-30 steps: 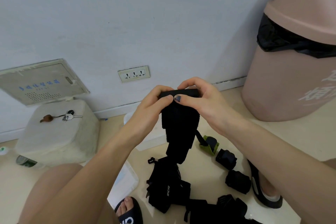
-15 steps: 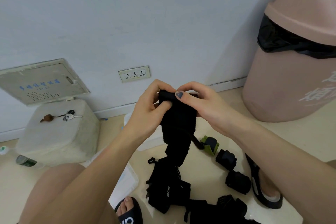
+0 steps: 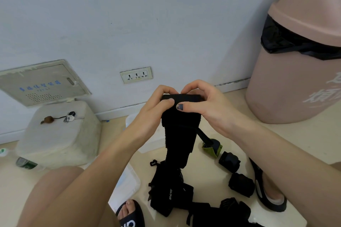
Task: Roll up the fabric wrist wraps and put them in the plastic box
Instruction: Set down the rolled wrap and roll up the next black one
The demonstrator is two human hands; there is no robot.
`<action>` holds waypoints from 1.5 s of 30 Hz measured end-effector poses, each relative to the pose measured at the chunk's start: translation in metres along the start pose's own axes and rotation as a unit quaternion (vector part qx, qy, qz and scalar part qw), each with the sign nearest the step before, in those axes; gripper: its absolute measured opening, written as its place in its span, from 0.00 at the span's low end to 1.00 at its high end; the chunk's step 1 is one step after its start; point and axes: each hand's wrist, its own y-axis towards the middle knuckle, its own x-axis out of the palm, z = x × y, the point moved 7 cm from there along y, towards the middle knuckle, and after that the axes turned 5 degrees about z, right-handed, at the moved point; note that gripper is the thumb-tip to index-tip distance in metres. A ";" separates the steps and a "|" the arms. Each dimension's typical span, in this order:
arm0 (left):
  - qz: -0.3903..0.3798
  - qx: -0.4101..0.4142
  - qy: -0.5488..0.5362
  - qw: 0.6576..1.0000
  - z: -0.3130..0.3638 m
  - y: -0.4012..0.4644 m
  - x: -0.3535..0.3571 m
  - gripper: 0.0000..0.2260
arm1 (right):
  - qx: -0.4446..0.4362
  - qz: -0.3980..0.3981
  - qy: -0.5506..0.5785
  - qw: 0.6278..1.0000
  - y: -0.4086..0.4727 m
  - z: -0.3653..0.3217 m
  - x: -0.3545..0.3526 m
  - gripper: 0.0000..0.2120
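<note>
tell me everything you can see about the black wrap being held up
The wrist wrap is a black band of fuzzy, thick-looking fabric, held in the air above the floor. Its top end is folded over into the start of a roll, pinched by the left hand and the right hand. The rest hangs straight down, unrolled, with a narrow black strap trailing off to the right.

Black glove reads "MCYO"; panel print illegible.

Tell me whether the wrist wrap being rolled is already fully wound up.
No: both hands pinch only its top end, and most of the wrist wrap hangs unrolled toward the floor.
</note>
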 end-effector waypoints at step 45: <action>0.033 0.059 -0.016 0.998 0.006 -0.006 -0.002 0.09 | 0.043 -0.014 -0.030 0.999 -0.005 0.005 0.000 0.12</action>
